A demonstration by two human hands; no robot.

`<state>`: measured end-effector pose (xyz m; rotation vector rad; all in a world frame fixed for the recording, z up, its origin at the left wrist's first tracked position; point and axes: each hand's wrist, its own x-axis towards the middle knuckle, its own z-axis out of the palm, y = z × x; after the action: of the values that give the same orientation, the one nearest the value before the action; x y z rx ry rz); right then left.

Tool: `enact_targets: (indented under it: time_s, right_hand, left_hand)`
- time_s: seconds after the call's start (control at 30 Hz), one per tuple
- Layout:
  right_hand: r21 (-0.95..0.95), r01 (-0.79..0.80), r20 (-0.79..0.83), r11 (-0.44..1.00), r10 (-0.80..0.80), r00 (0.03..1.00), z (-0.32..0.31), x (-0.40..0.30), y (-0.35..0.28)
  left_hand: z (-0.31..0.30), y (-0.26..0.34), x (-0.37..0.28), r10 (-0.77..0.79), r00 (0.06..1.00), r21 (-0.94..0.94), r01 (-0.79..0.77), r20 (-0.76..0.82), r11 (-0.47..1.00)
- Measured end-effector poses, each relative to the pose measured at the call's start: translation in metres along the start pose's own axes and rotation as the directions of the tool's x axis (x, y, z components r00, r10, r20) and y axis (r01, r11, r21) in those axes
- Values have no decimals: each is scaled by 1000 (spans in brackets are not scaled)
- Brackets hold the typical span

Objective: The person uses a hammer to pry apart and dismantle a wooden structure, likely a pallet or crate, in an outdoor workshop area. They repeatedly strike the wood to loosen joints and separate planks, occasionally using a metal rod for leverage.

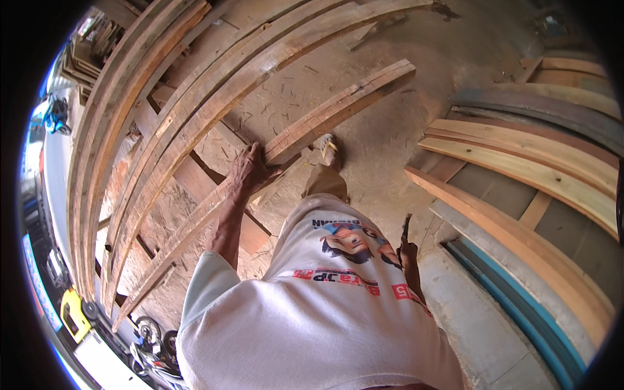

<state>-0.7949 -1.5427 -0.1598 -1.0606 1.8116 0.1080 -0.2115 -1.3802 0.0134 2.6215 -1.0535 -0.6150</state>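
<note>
My left hand (249, 168) lies on a long rough-sawn timber beam (336, 109), its fingers over the top face and thumb along the near side. The beam runs from the lower left to the upper middle, and a crack shows along its far part. On my right side, my right hand (408, 249) is closed around a dark, narrow tool (406, 226) that points away from me; its kind cannot be told. Part of that hand is hidden behind my shirt.
More long beams (204, 105) lie at the left across wooden cross-pieces (187, 175). Planks (516, 161) are stacked at the right beside a blue-edged channel (516, 312). Wood scraps litter the floor near my sandalled foot (330, 148). Motorcycles (156, 353) stand at the lower left.
</note>
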Motion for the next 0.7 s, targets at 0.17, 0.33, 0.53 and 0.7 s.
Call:
enact_targets:
  time_s: [0.17, 0.33, 0.53, 0.7]
  right_hand:
    - [-185, 95, 217, 978, -54, 975, 35, 14, -140]
    - [31, 228, 275, 973, -228, 934, 52, 36, -244]
    - [-85, 545, 67, 834, -541, 838, 44, 9, -395]
    - [62, 800, -59, 597, -798, 600, 40, -42, -491]
  left_hand:
    - [6, 10, -10, 18, 1000, 80, -17, -16, 997]
    - [-10, 8, 1, 3, 993, 78, 7, -120, 997]
    - [-24, -14, 37, -135, 983, 62, 144, -126, 988]
    - [-38, 54, 34, -38, 922, -80, 8, -386, 997]
